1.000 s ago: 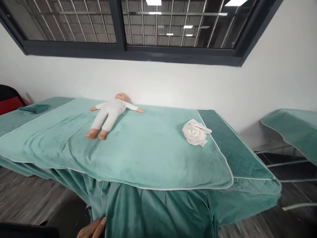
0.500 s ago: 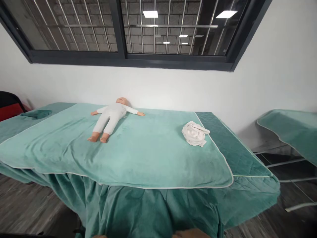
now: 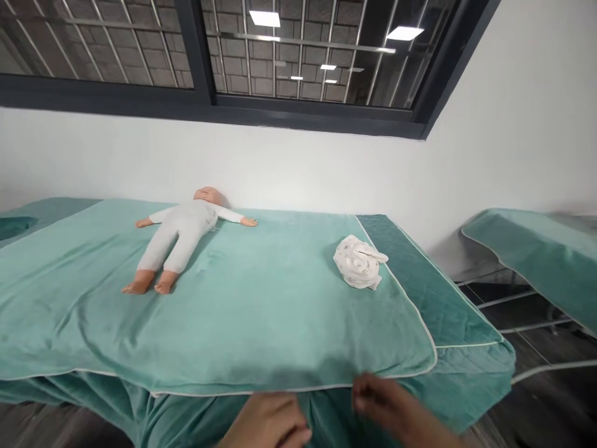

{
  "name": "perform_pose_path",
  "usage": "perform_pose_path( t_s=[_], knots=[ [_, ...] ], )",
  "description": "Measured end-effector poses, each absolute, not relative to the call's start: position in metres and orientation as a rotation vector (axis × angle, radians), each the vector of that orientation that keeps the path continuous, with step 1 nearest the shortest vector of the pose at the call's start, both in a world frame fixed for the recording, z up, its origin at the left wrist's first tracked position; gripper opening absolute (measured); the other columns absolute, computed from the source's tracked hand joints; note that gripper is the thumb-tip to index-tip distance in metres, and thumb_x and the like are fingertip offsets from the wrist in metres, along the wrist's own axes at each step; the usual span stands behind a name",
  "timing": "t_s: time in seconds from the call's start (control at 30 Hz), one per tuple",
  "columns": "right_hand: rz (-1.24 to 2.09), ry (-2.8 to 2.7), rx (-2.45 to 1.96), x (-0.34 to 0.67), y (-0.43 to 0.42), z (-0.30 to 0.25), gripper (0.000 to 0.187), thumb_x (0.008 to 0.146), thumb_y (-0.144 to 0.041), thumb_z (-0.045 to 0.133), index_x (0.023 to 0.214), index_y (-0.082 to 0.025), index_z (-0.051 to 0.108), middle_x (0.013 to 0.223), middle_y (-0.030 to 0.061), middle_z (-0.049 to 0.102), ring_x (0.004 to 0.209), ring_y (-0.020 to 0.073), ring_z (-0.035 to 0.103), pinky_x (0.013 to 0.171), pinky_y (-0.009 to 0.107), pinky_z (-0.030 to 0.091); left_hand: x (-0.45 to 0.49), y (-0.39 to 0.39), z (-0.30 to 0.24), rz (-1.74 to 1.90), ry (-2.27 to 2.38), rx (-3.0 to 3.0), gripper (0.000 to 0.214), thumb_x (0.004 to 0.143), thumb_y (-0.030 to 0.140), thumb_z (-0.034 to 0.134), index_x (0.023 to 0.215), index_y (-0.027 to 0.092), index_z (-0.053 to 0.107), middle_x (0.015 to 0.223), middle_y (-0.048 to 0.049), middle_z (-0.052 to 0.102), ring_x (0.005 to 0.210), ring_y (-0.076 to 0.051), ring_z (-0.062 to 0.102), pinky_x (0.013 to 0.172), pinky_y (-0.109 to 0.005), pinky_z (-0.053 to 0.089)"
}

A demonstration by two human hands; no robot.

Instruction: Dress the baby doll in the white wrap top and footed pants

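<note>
My left hand (image 3: 270, 420) is at the bottom of the head view, in front of the bed's near edge. Its fingers are curled in, and nothing shows in them. To its right, my right hand (image 3: 392, 404) reaches toward the blanket's hem; its fingers look bent but are smeared by motion. Neither hand is near the doll. A baby doll (image 3: 181, 224) in a white bodysuit lies on its back at the left, arms spread and feet toward me. Toward the right lies a bunched white printed cloth (image 3: 358, 262). Both rest on a light green blanket (image 3: 261, 311) with white piping.
A darker green quilted cover (image 3: 448, 311) shows at the bed's right end. Another green-covered bed (image 3: 536, 249) with metal rails stands further right. Behind are a white wall (image 3: 289, 168) and a dark-framed barred window (image 3: 298, 115).
Both my hands have risen into view from the bottom edge. The view has moved closer and shifted, so the doll appears larger and further left. Doll and cloth keep their places on the blanket.
</note>
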State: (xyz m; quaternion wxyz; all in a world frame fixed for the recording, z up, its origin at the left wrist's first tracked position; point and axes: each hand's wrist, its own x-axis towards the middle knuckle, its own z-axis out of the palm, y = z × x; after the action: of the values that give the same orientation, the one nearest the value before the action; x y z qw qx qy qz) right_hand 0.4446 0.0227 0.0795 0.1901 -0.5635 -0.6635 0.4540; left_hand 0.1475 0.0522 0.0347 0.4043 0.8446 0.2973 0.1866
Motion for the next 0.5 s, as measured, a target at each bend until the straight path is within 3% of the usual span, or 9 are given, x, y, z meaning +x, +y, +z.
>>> perform_pose_path(
  t_s=[0.17, 0.23, 0.3, 0.4, 0.5],
  knots=[
    [0.427, -1.617, -1.712, 0.477, 0.143, 0.105, 0.027, 0.094, -0.046, 0.055, 0.101, -0.021, 0.064, 0.092, 0.0064, 0.07, 0.079, 0.0217, 0.064, 0.074, 0.036, 0.053, 0.213, 0.166, 0.048, 0.955, 0.992, 1.755, 0.031, 0.097, 0.044, 0.051, 0.084, 0.019, 0.064, 0.077, -0.0025, 0.062, 0.071, -0.015, 0.055, 0.067, -0.027, 0.044],
    [0.133, -1.765, -1.778, 0.476, 0.173, 0.104, 0.024, 0.088, -0.037, 0.064, 0.107, -0.021, 0.064, 0.107, 0.0109, 0.07, 0.091, 0.0262, 0.065, 0.079, 0.039, 0.053, 0.24, 0.205, 0.05, 1.009, 0.959, 1.606, 0.028, 0.097, 0.042, 0.049, 0.089, 0.019, 0.063, 0.079, -0.003, 0.063, 0.073, -0.015, 0.059, 0.066, -0.026, 0.047],
    [-0.176, -2.009, -1.854, 0.469, 0.187, 0.096, 0.036, 0.082, -0.026, 0.069, 0.117, -0.02, 0.063, 0.124, 0.0164, 0.066, 0.113, 0.0349, 0.059, 0.086, 0.045, 0.051, 0.262, 0.235, 0.05, 1.0, 0.971, 1.638, 0.023, 0.097, 0.034, 0.048, 0.102, 0.018, 0.064, 0.085, -0.0044, 0.066, 0.079, -0.016, 0.063, 0.068, -0.026, 0.05],
    [-0.539, -2.121, -1.922, 0.461, 0.19, 0.078, 0.047, 0.086, -0.014, 0.058, 0.133, -0.019, 0.058, 0.136, 0.0181, 0.06, 0.125, 0.0389, 0.049, 0.091, 0.049, 0.047, 0.284, 0.261, 0.046, 0.976, 0.979, 1.756, 0.021, 0.088, 0.018, 0.056, 0.106, 0.019, 0.067, 0.092, -0.0052, 0.07, 0.087, -0.017, 0.065, 0.083, -0.032, 0.051],
    [-0.643, -2.061, -1.943, 0.475, 0.196, 0.068, 0.045, 0.089, -0.01, 0.048, 0.132, -0.018, 0.058, 0.133, 0.0189, 0.061, 0.122, 0.0381, 0.049, 0.091, 0.049, 0.045, 0.294, 0.273, 0.042, 0.951, 0.975, 1.854, 0.028, 0.084, 0.012, 0.058, 0.106, 0.022, 0.071, 0.098, -0.0049, 0.072, 0.092, -0.019, 0.065, 0.091, -0.035, 0.049]
  ],
)
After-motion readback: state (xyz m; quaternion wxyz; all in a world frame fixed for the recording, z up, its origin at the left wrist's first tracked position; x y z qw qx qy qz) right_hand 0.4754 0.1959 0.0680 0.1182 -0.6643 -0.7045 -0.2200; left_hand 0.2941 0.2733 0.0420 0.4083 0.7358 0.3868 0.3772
